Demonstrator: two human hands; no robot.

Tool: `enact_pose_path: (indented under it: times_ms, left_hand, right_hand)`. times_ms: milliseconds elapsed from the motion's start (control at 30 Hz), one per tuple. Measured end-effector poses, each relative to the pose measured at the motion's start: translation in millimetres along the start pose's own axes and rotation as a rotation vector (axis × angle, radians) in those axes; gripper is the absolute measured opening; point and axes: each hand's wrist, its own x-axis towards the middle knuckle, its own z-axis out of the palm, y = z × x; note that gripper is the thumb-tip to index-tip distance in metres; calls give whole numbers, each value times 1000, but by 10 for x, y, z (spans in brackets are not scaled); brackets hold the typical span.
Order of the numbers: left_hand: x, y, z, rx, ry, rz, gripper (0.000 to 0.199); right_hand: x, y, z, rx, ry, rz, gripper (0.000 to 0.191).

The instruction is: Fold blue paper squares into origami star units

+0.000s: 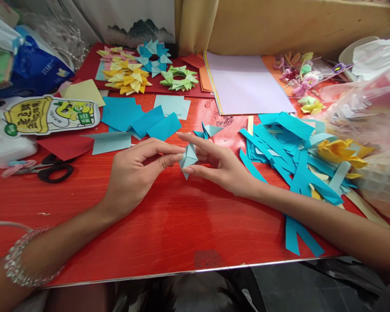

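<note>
In the head view, a pale blue folded piece (189, 159) is held over the middle of the worktop (169, 229). Its left edge is pinched by the left hand (130, 175); its near part is steadied by the thumb of the right hand (227, 171), whose index finger is stretched across the far side. Creases and pointed corners are already formed in it; whether its folding is complete cannot be told. Beyond it, a small blue folded model (207, 130) is set down. Blue, yellow and green paper rings (145, 56) are seen fully assembled at the far left, while flat blue sheets (120, 112) are left unassembled nearer. Cut blue strips (300, 175) are heaped at the right.
</note>
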Motion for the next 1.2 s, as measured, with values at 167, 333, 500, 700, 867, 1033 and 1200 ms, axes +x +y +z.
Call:
enact_pose_path:
  times_ms: [167,333,500,700,867,1033,1200]
  left_hand:
    - [4,-51,18,-23,39,75,12]
    - [8,-60,13,8,36,66,8]
    - [20,-57,4,69,17,66,12]
    - [16,-66,-2,100,39,93,11]
    - [33,-51,-8,35,19,67,11]
    - [76,-50,9,-75,-147,-74,19]
    - [70,-80,22,-31,-99,-41,13]
  right_hand:
    - [6,6,-18,86,2,3,59]
    - [14,1,-46,68,57,23,48]
    - [24,6,-53,109,101,29,47]
    - [33,4,-49,98,109,40,50]
    - [18,-8,-47,54,116,30,49]
    - [1,-21,-13,4,30,49,48]
    - [26,15,22,38,129,78,49]
